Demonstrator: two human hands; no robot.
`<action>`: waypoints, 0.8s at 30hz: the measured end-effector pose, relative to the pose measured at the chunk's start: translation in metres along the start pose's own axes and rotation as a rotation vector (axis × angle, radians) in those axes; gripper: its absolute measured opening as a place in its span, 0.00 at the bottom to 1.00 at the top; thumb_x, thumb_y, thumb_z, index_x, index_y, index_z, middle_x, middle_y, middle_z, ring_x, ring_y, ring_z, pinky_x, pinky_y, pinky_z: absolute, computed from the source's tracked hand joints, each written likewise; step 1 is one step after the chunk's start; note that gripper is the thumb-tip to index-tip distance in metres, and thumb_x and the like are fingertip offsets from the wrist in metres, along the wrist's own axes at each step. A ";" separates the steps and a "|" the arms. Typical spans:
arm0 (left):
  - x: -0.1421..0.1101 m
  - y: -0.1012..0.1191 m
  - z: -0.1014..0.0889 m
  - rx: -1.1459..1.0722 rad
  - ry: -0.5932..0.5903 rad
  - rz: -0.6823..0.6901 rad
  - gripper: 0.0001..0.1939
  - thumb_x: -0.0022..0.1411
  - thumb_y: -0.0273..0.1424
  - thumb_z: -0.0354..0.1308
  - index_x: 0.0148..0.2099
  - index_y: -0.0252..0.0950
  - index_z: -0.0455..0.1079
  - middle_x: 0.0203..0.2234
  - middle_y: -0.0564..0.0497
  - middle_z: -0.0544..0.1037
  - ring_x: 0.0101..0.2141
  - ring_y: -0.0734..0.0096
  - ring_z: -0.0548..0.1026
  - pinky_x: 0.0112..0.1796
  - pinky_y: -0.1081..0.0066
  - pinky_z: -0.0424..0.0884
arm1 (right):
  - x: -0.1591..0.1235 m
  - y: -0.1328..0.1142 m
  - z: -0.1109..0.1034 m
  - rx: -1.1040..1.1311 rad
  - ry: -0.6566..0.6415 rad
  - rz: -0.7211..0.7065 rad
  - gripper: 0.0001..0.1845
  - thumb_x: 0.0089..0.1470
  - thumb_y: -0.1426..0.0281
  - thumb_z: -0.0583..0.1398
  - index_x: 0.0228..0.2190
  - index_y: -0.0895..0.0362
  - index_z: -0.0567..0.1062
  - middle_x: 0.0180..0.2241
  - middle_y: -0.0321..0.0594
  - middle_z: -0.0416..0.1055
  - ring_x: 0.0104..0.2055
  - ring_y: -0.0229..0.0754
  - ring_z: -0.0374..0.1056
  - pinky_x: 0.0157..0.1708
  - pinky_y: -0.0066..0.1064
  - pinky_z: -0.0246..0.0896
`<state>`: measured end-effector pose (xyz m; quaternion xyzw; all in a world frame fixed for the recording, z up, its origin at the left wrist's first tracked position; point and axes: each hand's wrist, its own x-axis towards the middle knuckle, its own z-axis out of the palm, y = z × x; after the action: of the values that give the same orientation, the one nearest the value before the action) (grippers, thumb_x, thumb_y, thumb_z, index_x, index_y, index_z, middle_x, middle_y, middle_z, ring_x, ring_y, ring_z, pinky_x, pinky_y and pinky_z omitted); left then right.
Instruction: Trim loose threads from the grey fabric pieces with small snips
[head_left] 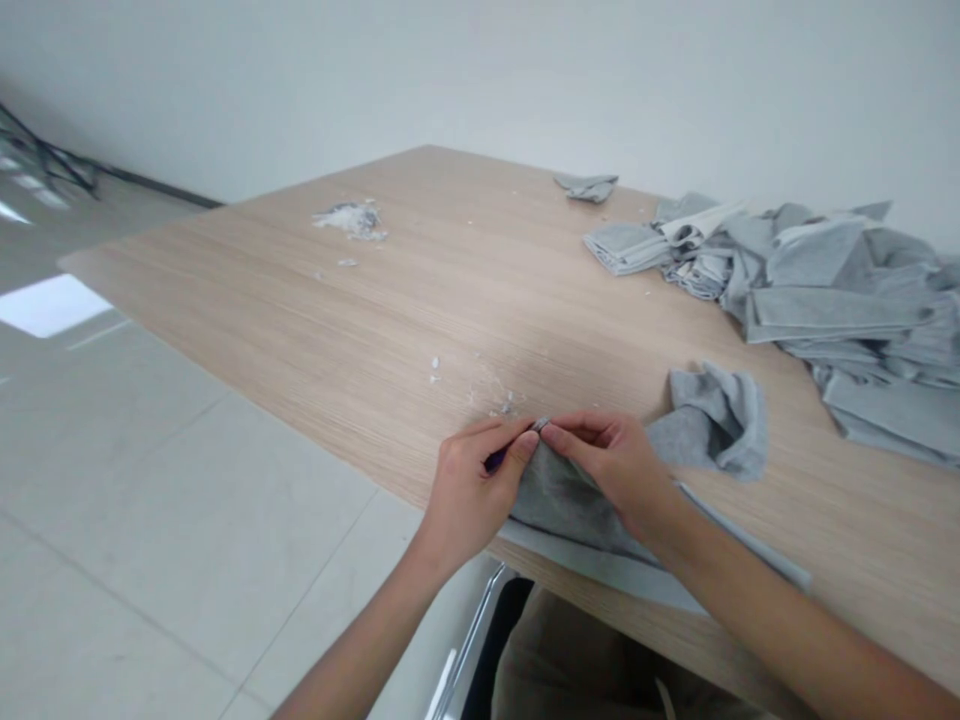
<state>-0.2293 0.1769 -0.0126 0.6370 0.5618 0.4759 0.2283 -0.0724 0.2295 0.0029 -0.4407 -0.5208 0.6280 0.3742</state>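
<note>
We see the grey cloth (574, 505) on the bench (300, 320) near its close edge, running from the fingertips towards 4 and 5 o'clock, between the two forearms. The fingers of our left hand (474, 485) grasp its top edge between thumb and forefinger, at the cloth's 11 o'clock corner. The fingers of our right hand (611, 450) pinch that same edge just beside them, on the 3 o'clock side, so a small grey fold shows between the two thumbs. A dark purple object (494, 460) sits inside the left hand, mostly hidden; we cannot tell what it is. A paler layer (592, 563) shows under the cloth.

Taking the fingertips as our centre, pale crumbs (508, 406) lie near them at 11 o'clock, and a heap of scraps (351, 220) well apart, between 10 and 11. A crumpled cloth (712, 420) lies at 3 o'clock, a larger pile of grey cloths (832, 300) beyond it towards 2, and a small folded piece (589, 188) near 12.
</note>
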 end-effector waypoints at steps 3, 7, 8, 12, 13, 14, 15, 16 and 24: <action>0.001 -0.002 -0.001 -0.017 0.011 -0.043 0.12 0.69 0.33 0.57 0.45 0.37 0.81 0.33 0.49 0.83 0.34 0.67 0.79 0.36 0.70 0.72 | 0.004 0.005 0.006 0.026 0.012 0.005 0.14 0.40 0.59 0.73 0.28 0.54 0.85 0.30 0.39 0.82 0.32 0.40 0.75 0.34 0.30 0.69; 0.003 -0.001 0.000 -0.012 -0.004 -0.081 0.13 0.69 0.33 0.56 0.46 0.39 0.81 0.36 0.50 0.84 0.36 0.65 0.80 0.38 0.69 0.73 | 0.006 0.008 0.009 0.011 0.049 0.029 0.14 0.38 0.58 0.73 0.27 0.54 0.84 0.30 0.39 0.82 0.32 0.42 0.75 0.35 0.32 0.70; 0.003 -0.001 0.000 -0.002 -0.005 -0.087 0.13 0.69 0.33 0.56 0.46 0.39 0.81 0.35 0.50 0.84 0.36 0.65 0.80 0.38 0.69 0.74 | 0.006 0.008 0.009 0.015 0.053 0.036 0.15 0.38 0.57 0.73 0.26 0.54 0.84 0.30 0.39 0.82 0.32 0.42 0.75 0.35 0.32 0.70; 0.005 -0.003 0.002 0.037 0.004 -0.124 0.12 0.68 0.34 0.56 0.44 0.40 0.82 0.35 0.51 0.85 0.37 0.64 0.81 0.39 0.67 0.75 | 0.007 0.011 0.008 0.031 0.043 0.038 0.15 0.39 0.56 0.72 0.26 0.54 0.84 0.30 0.40 0.82 0.34 0.44 0.75 0.38 0.34 0.70; 0.006 -0.004 0.002 0.041 0.007 -0.134 0.12 0.68 0.34 0.56 0.43 0.40 0.82 0.35 0.51 0.85 0.36 0.64 0.81 0.40 0.67 0.75 | 0.007 0.012 0.008 0.035 0.040 0.032 0.15 0.40 0.56 0.72 0.27 0.53 0.84 0.30 0.40 0.82 0.35 0.44 0.75 0.39 0.34 0.69; 0.006 -0.004 0.002 0.045 0.010 -0.142 0.12 0.68 0.34 0.56 0.43 0.40 0.82 0.35 0.51 0.85 0.36 0.64 0.81 0.39 0.67 0.75 | 0.007 0.013 0.008 0.040 0.038 0.028 0.14 0.41 0.56 0.72 0.27 0.53 0.84 0.30 0.39 0.82 0.35 0.44 0.75 0.39 0.34 0.69; 0.007 -0.004 0.001 0.046 0.018 -0.149 0.12 0.68 0.34 0.56 0.42 0.40 0.82 0.34 0.51 0.85 0.36 0.64 0.81 0.39 0.67 0.75 | 0.007 0.015 0.008 0.047 0.041 0.027 0.14 0.41 0.56 0.72 0.27 0.53 0.84 0.30 0.39 0.82 0.36 0.43 0.75 0.40 0.34 0.69; 0.007 -0.004 0.001 0.044 0.028 -0.156 0.12 0.68 0.34 0.56 0.42 0.39 0.82 0.34 0.52 0.85 0.35 0.64 0.81 0.38 0.68 0.75 | 0.007 0.016 0.008 0.056 0.051 0.027 0.14 0.41 0.56 0.72 0.28 0.52 0.84 0.30 0.39 0.82 0.35 0.43 0.75 0.39 0.33 0.69; 0.002 -0.006 0.004 0.040 0.150 -0.206 0.16 0.69 0.37 0.55 0.47 0.36 0.81 0.43 0.48 0.84 0.44 0.61 0.81 0.45 0.65 0.74 | 0.008 0.022 0.005 0.146 0.020 0.031 0.14 0.38 0.58 0.74 0.29 0.51 0.84 0.30 0.36 0.82 0.33 0.39 0.73 0.38 0.31 0.66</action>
<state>-0.2293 0.1817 -0.0185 0.5428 0.6493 0.4850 0.2205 -0.0797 0.2314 -0.0197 -0.4263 -0.4630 0.6657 0.4009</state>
